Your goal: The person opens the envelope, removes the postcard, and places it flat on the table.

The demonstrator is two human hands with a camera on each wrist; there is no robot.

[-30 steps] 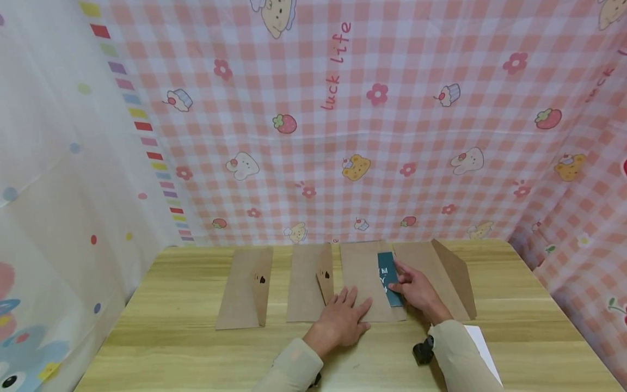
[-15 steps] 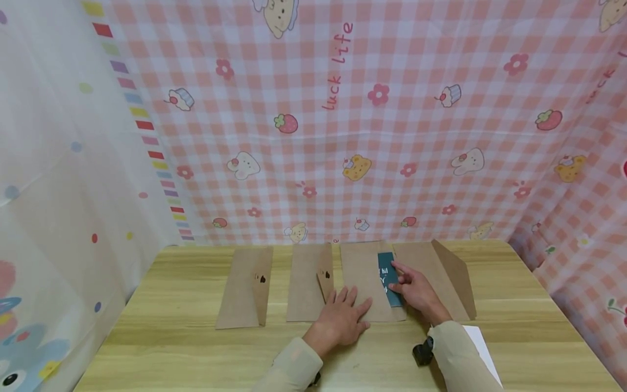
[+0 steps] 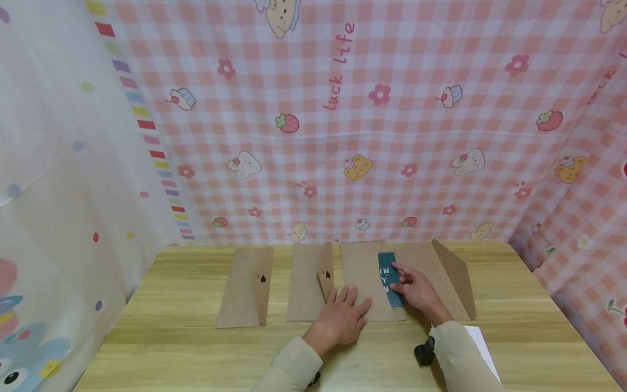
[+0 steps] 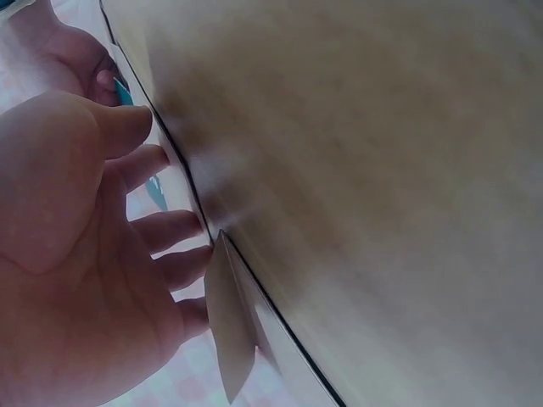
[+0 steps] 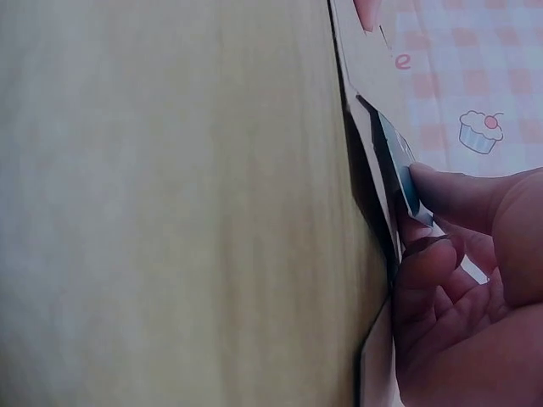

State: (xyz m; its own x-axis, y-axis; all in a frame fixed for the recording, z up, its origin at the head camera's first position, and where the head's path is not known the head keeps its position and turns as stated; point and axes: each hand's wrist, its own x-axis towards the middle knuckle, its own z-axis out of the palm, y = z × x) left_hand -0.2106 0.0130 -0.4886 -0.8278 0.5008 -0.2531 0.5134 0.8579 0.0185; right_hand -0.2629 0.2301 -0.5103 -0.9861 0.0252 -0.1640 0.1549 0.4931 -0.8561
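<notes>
A teal card [image 3: 386,277] with white characters lies along the right side of a brown paper envelope [image 3: 360,267], its left part seemingly tucked under the paper. My right hand [image 3: 418,291] pinches the card's right edge; in the right wrist view the thumb lies on top of the card [image 5: 399,161] and fingers are beneath. With fingers spread, my left hand [image 3: 340,318] rests palm down on the lower left part of the same envelope. Its fingertips also come close to the flap of the neighbouring envelope [image 3: 306,283] on the left.
Another brown envelope [image 3: 242,288] lies at the far left, its flap bearing a small dark print. To the right, an envelope with a raised flap [image 3: 455,277] is partly under my right hand. White paper [image 3: 482,348] pokes out beside the right sleeve. A checked cloth hangs behind the wooden table [image 3: 161,337].
More of the white characters on the teal card shows now, and the card sits very slightly further right. My left hand has stayed in place.
</notes>
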